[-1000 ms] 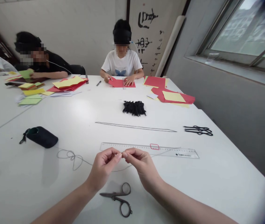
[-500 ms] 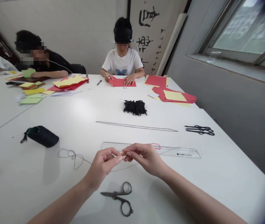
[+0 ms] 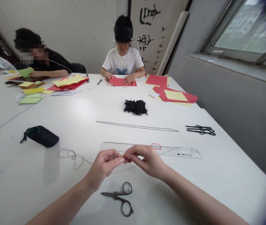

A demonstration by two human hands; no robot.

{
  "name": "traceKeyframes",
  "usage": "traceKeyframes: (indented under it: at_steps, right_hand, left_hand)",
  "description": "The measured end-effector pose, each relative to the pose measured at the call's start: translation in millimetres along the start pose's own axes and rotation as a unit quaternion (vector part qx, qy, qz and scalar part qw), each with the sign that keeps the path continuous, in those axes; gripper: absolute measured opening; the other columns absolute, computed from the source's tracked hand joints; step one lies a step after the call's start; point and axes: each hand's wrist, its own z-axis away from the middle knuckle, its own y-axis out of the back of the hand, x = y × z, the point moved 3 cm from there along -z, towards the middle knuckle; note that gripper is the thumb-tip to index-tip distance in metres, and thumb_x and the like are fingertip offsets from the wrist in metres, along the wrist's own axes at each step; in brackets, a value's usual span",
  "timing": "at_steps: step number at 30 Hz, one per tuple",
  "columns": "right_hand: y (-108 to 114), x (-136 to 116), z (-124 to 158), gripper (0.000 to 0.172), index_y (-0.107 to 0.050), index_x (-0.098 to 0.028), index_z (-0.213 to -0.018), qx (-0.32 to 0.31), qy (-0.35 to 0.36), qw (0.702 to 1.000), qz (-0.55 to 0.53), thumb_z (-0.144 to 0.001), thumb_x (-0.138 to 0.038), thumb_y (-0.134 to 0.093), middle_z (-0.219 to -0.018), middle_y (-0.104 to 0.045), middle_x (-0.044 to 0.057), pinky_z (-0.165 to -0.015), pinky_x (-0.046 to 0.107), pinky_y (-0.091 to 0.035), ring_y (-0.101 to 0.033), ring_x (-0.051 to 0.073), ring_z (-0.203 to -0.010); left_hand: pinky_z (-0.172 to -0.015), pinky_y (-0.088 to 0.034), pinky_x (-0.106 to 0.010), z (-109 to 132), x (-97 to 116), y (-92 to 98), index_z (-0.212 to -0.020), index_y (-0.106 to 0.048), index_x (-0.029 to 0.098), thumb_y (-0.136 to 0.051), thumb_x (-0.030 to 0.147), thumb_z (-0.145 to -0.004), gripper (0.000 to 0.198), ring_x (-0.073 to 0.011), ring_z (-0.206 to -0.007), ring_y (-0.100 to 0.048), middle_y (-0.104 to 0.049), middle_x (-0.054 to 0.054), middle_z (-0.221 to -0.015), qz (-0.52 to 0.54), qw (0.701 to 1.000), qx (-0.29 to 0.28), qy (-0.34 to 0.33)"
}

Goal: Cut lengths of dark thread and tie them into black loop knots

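My left hand [image 3: 107,162] and my right hand [image 3: 144,159] meet fingertip to fingertip above the table, both closed in a pinch. A thin dark cord [image 3: 125,169] runs between and below them, and the fingers cover the part they pinch. To the left the cord lies in loose loops and reaches a dark cylindrical pouch [image 3: 46,137] on its side. Behind my hands is a clear ruler [image 3: 189,153] with a red loop [image 3: 156,146] on its top edge. Nearer to me, below my hands, lie metal scissors [image 3: 116,195], blades pointing left.
Beyond the ruler lie a long doubled cord [image 3: 135,126], a bundle of short black cords [image 3: 135,107] and several folded black cords [image 3: 200,130]. Red and yellow paper [image 3: 175,94] sits at the far right. A co-worker [image 3: 123,59] handles red paper across the table.
My hands stay pinched together, with only a slight shift of the right fingers. The person at far left has moved the green paper a little.
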Motion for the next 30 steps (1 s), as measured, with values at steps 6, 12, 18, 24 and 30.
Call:
traceKeyframes:
  at_steps: [6,12,18,24,30]
  right_hand:
    - [-1,-4,0,0.014,-0.062,-0.015,-0.087,0.007,0.017,1.000,0.016,-0.088,-0.019,-0.049,-0.077,-0.068,0.006,-0.053,0.021,-0.050,-0.065,0.013,-0.071]
    - [-2,-4,1,0.014,-0.061,-0.015,-0.086,0.017,0.016,0.999,-0.034,-0.089,-0.021,-0.049,-0.075,-0.066,0.005,-0.060,0.023,-0.053,-0.064,0.012,-0.070]
    - [-9,10,0,0.022,-0.065,-0.016,-0.094,0.003,-0.093,0.967,-0.237,-0.090,-0.035,-0.054,-0.084,-0.068,0.007,-0.073,0.030,-0.054,-0.066,0.014,-0.077]
    - [-36,19,3,0.026,-0.072,-0.022,-0.099,0.071,-0.171,0.898,-0.400,-0.075,-0.032,-0.073,-0.090,-0.070,0.004,-0.074,0.027,-0.051,-0.063,0.013,-0.083]
    - [-42,18,6,0.018,-0.076,-0.022,-0.085,0.148,-0.177,0.908,-0.349,-0.072,-0.035,-0.074,-0.077,-0.068,0.004,-0.058,0.024,-0.044,-0.054,0.011,-0.067]
  left_hand:
    - [-0.044,-0.012,-0.024,0,0,-0.2,-0.068,-0.062,0.016,-0.064,0.036,-0.077,0.022,-0.0051,-0.042,-0.014,-0.022,0.010,-0.041,-0.014,1.000,0.002,-0.007]
    - [-0.045,-0.014,-0.024,2,2,0.3,-0.068,-0.063,0.016,-0.063,0.036,-0.078,0.022,-0.0056,-0.043,-0.015,-0.023,0.009,-0.043,-0.025,0.999,0.007,-0.019]
    - [-0.046,-0.015,-0.024,3,3,3.3,-0.066,-0.061,0.016,-0.063,0.039,-0.079,0.026,-0.0062,-0.045,-0.018,-0.023,0.009,-0.046,-0.059,0.995,0.046,-0.065]
    - [-0.046,-0.018,-0.024,4,7,5.6,-0.066,-0.062,0.016,-0.061,0.038,-0.081,0.026,-0.0067,-0.046,-0.020,-0.024,0.008,-0.047,-0.086,0.984,0.086,-0.128]
    - [-0.047,-0.018,-0.025,6,8,2.8,-0.066,-0.064,0.016,-0.059,0.037,-0.083,0.027,-0.0071,-0.046,-0.019,-0.021,0.008,-0.047,-0.117,0.982,0.072,-0.133]
